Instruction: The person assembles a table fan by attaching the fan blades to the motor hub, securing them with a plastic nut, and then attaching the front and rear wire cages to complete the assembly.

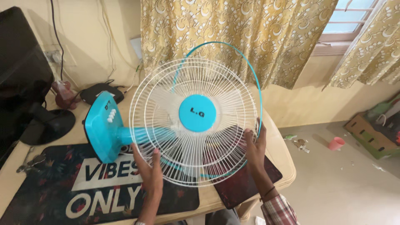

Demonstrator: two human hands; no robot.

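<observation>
The fan guard (pixel 193 121) is thin white wire, the fan base (pixel 102 127) smooth glossy turquoise plastic, the tabletop (pixel 279 154) seemingly polished wood.

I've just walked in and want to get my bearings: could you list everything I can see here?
table fan: one, turquoise with white grille, lying on the table
table: one, beige, under the fan
desk mat: one, dark with white lettering, on the table
monitor: one, black, far left
curtains: yellow patterned, over the window
cup: one, pink, on the floor
cardboard box: one, by the right wall
left hand: grip on the grille's lower edge
right hand: grip on the grille's right edge
</observation>
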